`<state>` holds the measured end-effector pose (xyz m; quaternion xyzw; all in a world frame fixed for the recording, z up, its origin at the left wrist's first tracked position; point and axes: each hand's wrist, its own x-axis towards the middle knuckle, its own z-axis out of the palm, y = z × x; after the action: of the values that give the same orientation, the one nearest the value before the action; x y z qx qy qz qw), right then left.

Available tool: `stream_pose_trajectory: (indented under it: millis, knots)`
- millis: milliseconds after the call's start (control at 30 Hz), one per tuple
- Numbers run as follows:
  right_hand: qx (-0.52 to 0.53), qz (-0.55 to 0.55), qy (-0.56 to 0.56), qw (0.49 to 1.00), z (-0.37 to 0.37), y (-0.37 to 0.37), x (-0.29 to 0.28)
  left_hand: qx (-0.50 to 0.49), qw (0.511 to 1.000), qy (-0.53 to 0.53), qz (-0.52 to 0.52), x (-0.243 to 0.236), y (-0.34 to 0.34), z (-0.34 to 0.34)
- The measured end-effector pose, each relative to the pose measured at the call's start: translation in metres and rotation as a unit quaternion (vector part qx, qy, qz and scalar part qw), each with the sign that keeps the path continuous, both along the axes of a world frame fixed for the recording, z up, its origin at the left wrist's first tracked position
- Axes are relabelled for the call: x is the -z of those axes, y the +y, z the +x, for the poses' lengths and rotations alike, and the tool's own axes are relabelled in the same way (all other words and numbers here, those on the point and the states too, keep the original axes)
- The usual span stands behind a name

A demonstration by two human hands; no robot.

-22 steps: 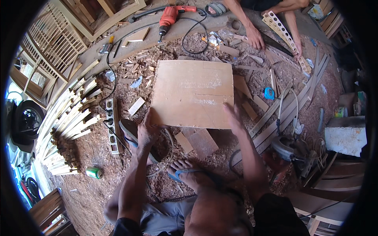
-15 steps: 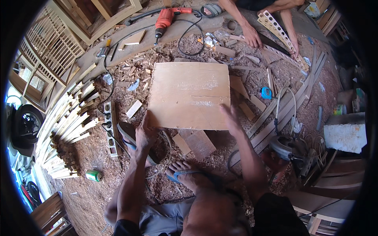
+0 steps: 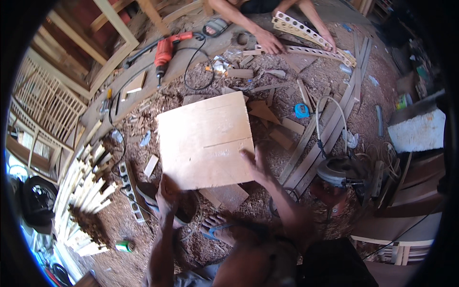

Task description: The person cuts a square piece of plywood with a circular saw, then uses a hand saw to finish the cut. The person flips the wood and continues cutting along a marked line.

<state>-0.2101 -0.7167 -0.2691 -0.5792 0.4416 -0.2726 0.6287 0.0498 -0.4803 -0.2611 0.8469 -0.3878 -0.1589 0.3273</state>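
A square plywood board (image 3: 205, 143), pale tan with a crack and whitish scuffs, is held up above the shavings between my two hands. My left hand (image 3: 167, 193) grips its lower left corner, fingers hidden beneath. At the lower right edge my right hand (image 3: 258, 167) clasps it, thumb on the top face. The board tilts, its right side higher in the picture. Below its lower edge lie loose wood offcuts (image 3: 229, 196), close to my sandalled foot (image 3: 217, 227).
An orange drill (image 3: 164, 55) lies at the far left. A power strip (image 3: 131, 191) and stacked sticks (image 3: 86, 191) are on the left. Right are a blue tape measure (image 3: 301, 110), long planks (image 3: 330, 138) and a circular saw (image 3: 342, 172). Another person's hand (image 3: 270, 42) touches perforated strips (image 3: 306, 50).
The board has shifted left and down in the picture and turned anticlockwise, both hands still on it. The whole view has swung too. The other person's hands stay at the strips.
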Motion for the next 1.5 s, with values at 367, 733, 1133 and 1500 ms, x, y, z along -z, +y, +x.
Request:
stream_pose_trajectory:
  millis: [367,733,1133,1500]
  knots:
    - [-0.007,-0.241,-0.126,0.962,-0.009,0.033,-0.016,-0.046,0.967,0.205,-0.142,-0.02,-0.011,0.004]
    - [-0.118,-0.246,-0.186,0.944,-0.048,0.008,-0.009,0.034,0.978,0.078,-0.193,-0.006,0.036,0.014]
    - [-0.15,-0.266,0.022,0.952,-0.043,-0.007,-0.025,-0.002,0.997,-0.049,-0.057,-0.038,0.021,0.0]
    - [-0.035,0.088,-0.113,0.989,-0.014,-0.01,-0.012,-0.096,0.913,0.376,-0.124,-0.021,-0.018,0.031]
